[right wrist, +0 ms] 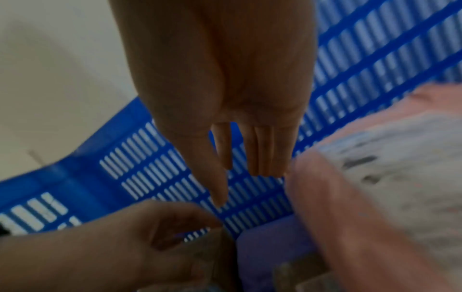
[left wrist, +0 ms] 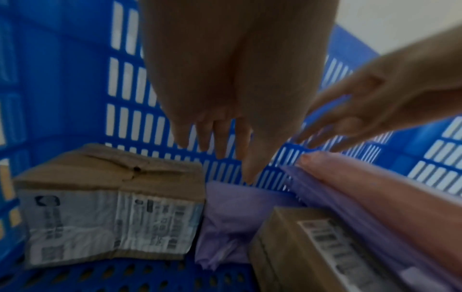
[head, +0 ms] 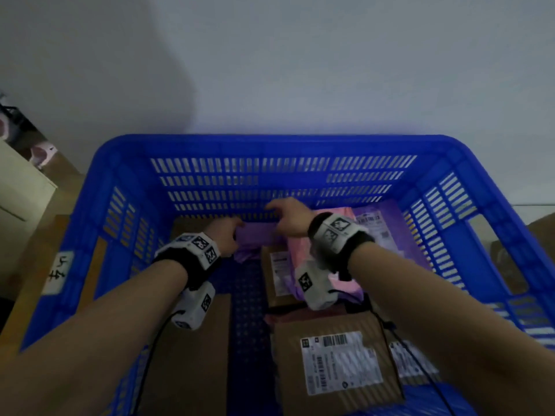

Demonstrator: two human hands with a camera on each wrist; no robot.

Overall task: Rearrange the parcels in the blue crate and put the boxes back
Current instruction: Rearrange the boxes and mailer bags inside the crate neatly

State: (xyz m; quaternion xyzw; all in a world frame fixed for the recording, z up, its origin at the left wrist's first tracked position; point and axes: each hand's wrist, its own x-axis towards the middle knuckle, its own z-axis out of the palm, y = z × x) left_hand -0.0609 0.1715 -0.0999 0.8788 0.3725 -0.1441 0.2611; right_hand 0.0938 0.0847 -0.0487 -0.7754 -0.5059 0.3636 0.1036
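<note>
Left hand [head: 225, 235]: fingers straight and loose, tips hanging just over the purple mailer [head: 259, 235]; gripping nothing as far as the left wrist view shows. Right hand [head: 288, 216]: fingers extended, spread slightly, hovering above the top edge of the pink parcel [head: 297, 250]; holding nothing.

Purple mailer: soft bag, slumped against the far wall of the blue crate [head: 270, 145], wedged between the labelled box at far left [left wrist: 110, 197] and the narrow box [head: 277, 274].

Handling, my judgement: take the mailer at both upper corners, lift straight up before shifting it, since the bag is limp and would snag on the box edges; lay it flat or stand it with the other soft parcels.

Surroundings: pink parcel leaning on the narrow box, with a second purple mailer with a label [head: 378, 223] behind it at far right. Large labelled box [head: 336, 361] near right; plain box [head: 192, 355] near left; bare strip of crate floor between them. Wrist cables trail over the near boxes and could catch.

Outside the crate: paper tag [head: 58, 271] on the left wall, more cardboard beside it.
</note>
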